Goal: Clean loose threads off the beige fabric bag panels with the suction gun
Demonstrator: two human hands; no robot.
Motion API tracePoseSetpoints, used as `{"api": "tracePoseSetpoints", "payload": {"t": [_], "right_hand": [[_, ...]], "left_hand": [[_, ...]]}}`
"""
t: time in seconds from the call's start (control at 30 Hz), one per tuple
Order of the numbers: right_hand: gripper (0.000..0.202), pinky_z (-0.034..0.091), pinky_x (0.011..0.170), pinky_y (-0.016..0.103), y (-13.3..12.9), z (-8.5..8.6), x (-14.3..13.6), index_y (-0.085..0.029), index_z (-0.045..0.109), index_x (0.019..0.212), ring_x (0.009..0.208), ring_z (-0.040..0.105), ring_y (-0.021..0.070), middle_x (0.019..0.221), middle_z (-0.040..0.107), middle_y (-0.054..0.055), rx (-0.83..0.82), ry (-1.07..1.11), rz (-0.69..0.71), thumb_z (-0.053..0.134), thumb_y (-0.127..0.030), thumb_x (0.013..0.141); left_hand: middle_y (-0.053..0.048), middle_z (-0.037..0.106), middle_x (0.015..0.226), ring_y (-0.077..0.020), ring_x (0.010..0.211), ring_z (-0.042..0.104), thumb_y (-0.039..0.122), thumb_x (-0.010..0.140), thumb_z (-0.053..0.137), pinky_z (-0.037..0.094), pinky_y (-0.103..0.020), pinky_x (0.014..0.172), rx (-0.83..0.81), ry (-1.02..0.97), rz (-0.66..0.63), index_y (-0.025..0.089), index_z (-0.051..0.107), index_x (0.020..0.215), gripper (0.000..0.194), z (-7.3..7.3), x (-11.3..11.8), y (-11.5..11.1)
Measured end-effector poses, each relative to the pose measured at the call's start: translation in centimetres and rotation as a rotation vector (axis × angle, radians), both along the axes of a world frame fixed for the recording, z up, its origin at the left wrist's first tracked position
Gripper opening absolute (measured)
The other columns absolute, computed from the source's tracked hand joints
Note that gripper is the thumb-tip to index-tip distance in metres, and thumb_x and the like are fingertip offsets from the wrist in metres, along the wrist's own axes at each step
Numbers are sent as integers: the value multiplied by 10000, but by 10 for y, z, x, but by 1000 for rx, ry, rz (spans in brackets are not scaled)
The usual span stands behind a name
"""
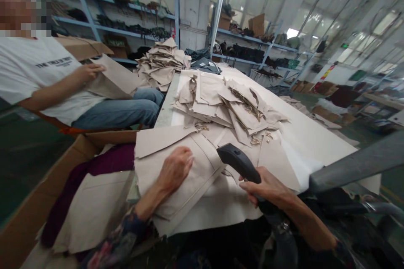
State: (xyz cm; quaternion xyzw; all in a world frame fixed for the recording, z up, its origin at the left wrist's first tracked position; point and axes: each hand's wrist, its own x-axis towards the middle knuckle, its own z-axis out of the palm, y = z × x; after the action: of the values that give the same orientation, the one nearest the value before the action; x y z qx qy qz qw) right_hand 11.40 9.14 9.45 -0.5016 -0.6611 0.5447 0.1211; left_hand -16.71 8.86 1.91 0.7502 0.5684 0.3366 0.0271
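While the left hand (175, 168) lies flat, fingers loosely curled, on the beige panel (189, 176), the right hand (268, 187) grips the black tool (238, 162) at its three o'clock. If that pressing hand eases, I judge the panel could shift under the tool's head.

A long white tabletop (315, 134) runs toward the far wall. Blue metal shelves (132, 31) line the white back wall (195, 4), loaded with dark goods and cardboard boxes (257, 24). Daylight falls through the high roof panels (315, 17). The floor (28, 151) is dark green.
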Motion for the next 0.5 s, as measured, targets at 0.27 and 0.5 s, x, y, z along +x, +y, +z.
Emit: {"api": "tracePoseSetpoints", "payload": {"t": [0.27, 0.5], "right_hand": [[235, 437, 407, 191, -7, -5, -5, -140, 558, 936, 408, 514, 100, 490, 562, -43, -6, 3, 24, 589, -322, 789], [274, 428, 391, 179, -9, 10, -16, -143, 564, 973, 414, 535, 106, 490, 568, -45, 33, 63, 54, 613, -321, 771]], "left_hand": [[-61, 548, 695, -203, 739, 543, 142, 768, 498, 427, -319, 756, -270, -81, 61, 180, 587, 602, 192, 10, -49, 101], [30, 474, 460, -125, 494, 409, 184, 641, 635, 294, -239, 488, -488, -463, -121, 169, 543, 424, 236, 65, -50, 76]]}}
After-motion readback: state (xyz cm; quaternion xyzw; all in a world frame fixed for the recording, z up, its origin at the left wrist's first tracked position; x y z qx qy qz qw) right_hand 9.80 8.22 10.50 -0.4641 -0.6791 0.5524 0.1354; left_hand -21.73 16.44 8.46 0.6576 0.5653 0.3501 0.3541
